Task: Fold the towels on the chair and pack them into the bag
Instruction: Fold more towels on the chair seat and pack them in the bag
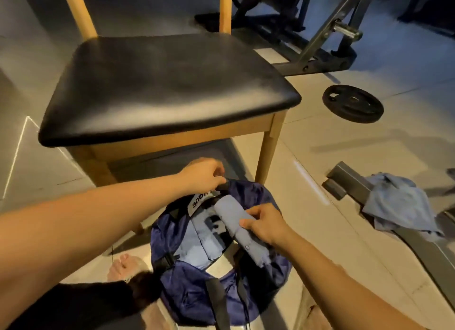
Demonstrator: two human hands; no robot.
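The right hand (264, 225) would do best to ease its rolled blue towel (231, 214) down flat beside the folded towel (202, 241) already inside, so the roll does not loosen. Its fingers and thumb curl round the roll. The left hand (203, 175) pinches the far rim of the navy bag (192, 300), holding the mouth wide. The chair (160, 83) stands just behind; a crumpled blue cloth (398, 206) lies on a gym frame (349, 179) to the right.
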